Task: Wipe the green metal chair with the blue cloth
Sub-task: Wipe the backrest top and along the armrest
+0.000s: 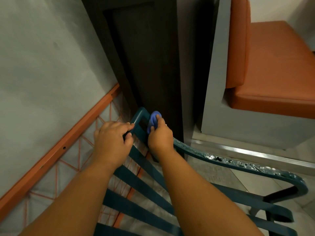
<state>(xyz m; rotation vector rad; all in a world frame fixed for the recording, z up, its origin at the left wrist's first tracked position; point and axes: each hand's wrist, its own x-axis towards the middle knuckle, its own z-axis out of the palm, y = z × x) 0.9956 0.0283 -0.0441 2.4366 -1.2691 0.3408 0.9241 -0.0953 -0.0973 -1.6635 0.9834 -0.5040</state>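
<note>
The green metal chair (221, 161) fills the lower middle and right, with flat slats running down toward me and a curved rail dotted with wet drops. My right hand (159, 135) presses the bunched blue cloth (153, 120) against the far corner of the chair's frame. My left hand (113, 136) grips the same frame just to the left of the cloth, fingers curled around a bar. Both forearms reach in from the bottom edge.
An orange metal frame with orange cord webbing (59, 145) runs diagonally at left against a grey wall (42, 57). A dark wooden panel (150, 65) stands behind the chair. An orange cushioned bench (272, 74) on a grey base sits at right. Tiled floor lies beneath.
</note>
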